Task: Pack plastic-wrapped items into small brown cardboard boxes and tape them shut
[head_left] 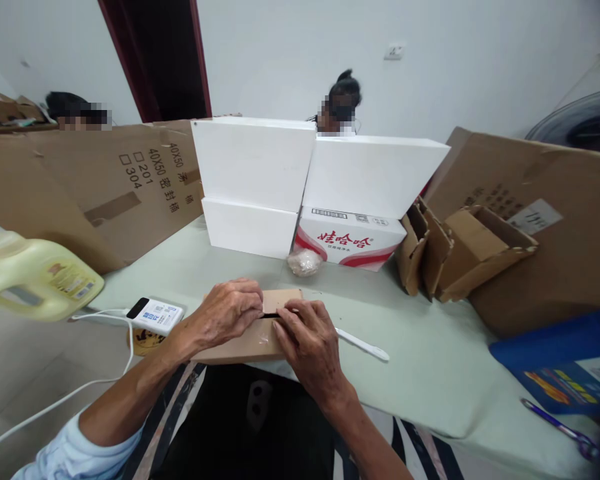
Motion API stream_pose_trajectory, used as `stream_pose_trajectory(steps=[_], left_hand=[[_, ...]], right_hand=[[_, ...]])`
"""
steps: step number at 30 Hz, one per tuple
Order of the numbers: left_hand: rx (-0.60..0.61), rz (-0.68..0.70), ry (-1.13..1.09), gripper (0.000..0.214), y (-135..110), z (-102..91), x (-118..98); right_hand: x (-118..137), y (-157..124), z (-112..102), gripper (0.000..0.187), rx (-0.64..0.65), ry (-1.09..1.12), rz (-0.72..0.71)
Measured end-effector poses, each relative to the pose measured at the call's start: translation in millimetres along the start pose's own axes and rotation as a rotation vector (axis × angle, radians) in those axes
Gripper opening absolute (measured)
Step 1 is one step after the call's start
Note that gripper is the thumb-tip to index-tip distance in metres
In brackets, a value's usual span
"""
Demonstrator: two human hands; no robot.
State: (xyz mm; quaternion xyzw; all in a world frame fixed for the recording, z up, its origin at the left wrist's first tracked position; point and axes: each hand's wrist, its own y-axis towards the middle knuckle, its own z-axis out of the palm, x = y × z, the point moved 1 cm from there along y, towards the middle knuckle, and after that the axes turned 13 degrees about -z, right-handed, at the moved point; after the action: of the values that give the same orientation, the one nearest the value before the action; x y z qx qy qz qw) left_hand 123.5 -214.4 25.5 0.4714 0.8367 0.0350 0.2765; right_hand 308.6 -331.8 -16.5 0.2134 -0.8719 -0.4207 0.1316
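Observation:
A small brown cardboard box (245,345) lies in front of me at the table's near edge, with a dark slit between its top flaps. My left hand (227,310) is closed, thumb and fingers pinched at the left end of that slit. Bent over the right part of the box, my right hand (310,340) has its fingertips on the flap edge by the slit. Just right of this hand lies a slim white tool (365,345), partly hidden behind it. Beyond the box sits a crumpled clear plastic ball (304,262).
White boxes (255,163) and a red-and-white carton (350,240) stand stacked behind. Large cartons (150,193) flank the table. A yellow jug (45,277), a cabled white device (155,316), a blue container (560,363) and a purple pen (555,420) lie around. Two people sit beyond.

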Motion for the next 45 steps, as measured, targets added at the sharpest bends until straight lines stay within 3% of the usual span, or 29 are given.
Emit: stream_pose_trajectory(steps=[7,14,20,25,32,34,37,41,45], left_hand=[[0.063,-0.061,0.060,0.025,4,4.4,5],[0.080,-0.165,-0.161,0.023,7,-5.9,3],[-0.013,-0.274,-0.270,0.021,14,-12.8,12],[-0.085,-0.441,-0.574,0.024,18,-22.5,17],[-0.001,-0.411,-0.943,0.038,14,-30.0,15],[0.016,-0.411,-0.982,0.041,14,-28.6,18],[0.017,-0.410,-0.994,0.041,16,-27.7,25],[0.000,-0.426,-0.848,0.038,36,-32.1,41],[0.007,-0.397,-0.686,0.031,86,-32.6,62]], right_hand=[[-4,1,3,0.015,-0.017,0.021,-0.010],[-2,-2,4,0.017,0.005,0.059,-0.007],[1,-3,2,0.016,0.025,0.065,-0.005],[1,-3,3,0.016,0.047,0.084,0.004],[-2,-3,2,0.015,0.067,0.096,0.010],[-3,-4,-1,0.021,0.103,0.116,0.003],[-4,-7,-4,0.047,0.176,0.157,-0.024],[0,-11,-3,0.055,0.195,0.174,-0.019],[7,-14,3,0.058,0.204,0.170,0.013]])
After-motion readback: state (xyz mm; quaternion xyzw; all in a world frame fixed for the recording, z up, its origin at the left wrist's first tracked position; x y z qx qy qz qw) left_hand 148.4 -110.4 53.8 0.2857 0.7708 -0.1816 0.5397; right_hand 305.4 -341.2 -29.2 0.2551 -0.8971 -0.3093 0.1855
